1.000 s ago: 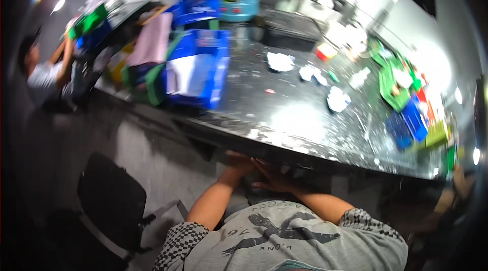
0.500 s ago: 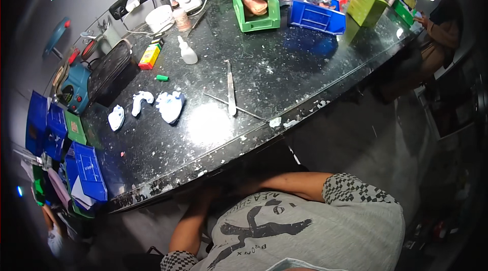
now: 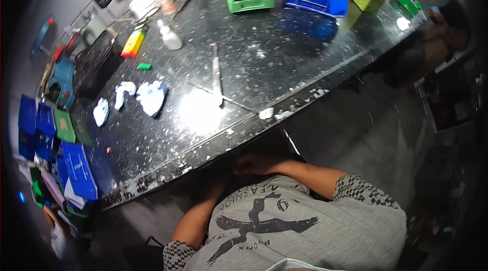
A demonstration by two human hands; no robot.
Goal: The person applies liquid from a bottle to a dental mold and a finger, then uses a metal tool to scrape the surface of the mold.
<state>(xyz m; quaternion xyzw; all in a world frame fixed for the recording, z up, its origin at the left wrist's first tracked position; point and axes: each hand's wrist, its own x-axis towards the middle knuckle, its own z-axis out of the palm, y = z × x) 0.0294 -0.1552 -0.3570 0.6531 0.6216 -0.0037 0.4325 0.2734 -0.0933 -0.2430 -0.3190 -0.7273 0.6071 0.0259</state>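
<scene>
My right hand (image 3: pixel 256 163) is low in front of the bench's near edge, dim, its fingers lost in shadow. My left hand (image 3: pixel 217 183) lies close to it in the dark by my lap, and its fingers are hidden too. Nothing held shows in either. On the black speckled bench (image 3: pixel 244 68) a metal spatula-like tool (image 3: pixel 217 78) crosses a thin rod-like tool (image 3: pixel 229 99). Left of them are a white dental cast (image 3: pixel 151 98), a white arch-shaped piece (image 3: pixel 123 93) and a smaller white cast (image 3: pixel 101 112). Neither hand touches these.
Behind the casts are a green cap (image 3: pixel 144 66), a yellow-and-red box (image 3: pixel 133 43) and a white dropper bottle (image 3: pixel 170 37). Green (image 3: pixel 249 4) and blue (image 3: pixel 315 3) bins line the back; more blue bins (image 3: pixel 81 172) stand left. Another person (image 3: pixel 439 40) is at far right.
The view has shifted, so the bench things sit further left and higher. My right hand has moved slightly up and shows more from the shadow. The bench items lie as before.
</scene>
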